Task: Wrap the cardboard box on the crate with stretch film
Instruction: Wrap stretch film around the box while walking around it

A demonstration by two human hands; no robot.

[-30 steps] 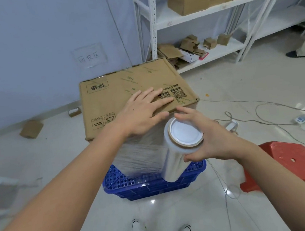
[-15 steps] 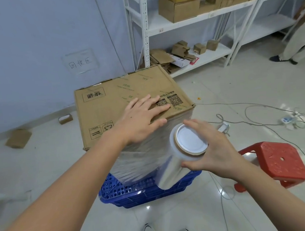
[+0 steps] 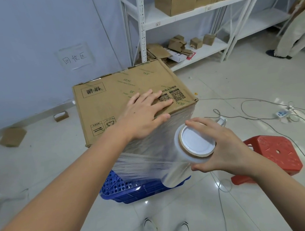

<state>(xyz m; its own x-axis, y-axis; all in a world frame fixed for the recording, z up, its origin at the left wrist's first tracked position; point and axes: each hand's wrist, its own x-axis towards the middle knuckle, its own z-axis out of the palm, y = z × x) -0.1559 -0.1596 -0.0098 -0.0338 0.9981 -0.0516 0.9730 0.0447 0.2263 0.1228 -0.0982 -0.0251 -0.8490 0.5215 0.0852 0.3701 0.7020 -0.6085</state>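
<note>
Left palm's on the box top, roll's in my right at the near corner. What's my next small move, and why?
Probably carry the stretch film roll in the right hand rightward around the cardboard box corner: film already stretches taut across the near side, and the left hand pins the box on the blue crate.

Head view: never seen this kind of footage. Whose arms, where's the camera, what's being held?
No robot here: the camera sits on a person's head, looking forward and down at their own bare arms. The left hand lies flat on top of the cardboard box, which stands on a blue crate on the floor. The right hand grips a roll of stretch film; a sheet of film runs from it onto the box's side. A red stool stands beside.
</note>
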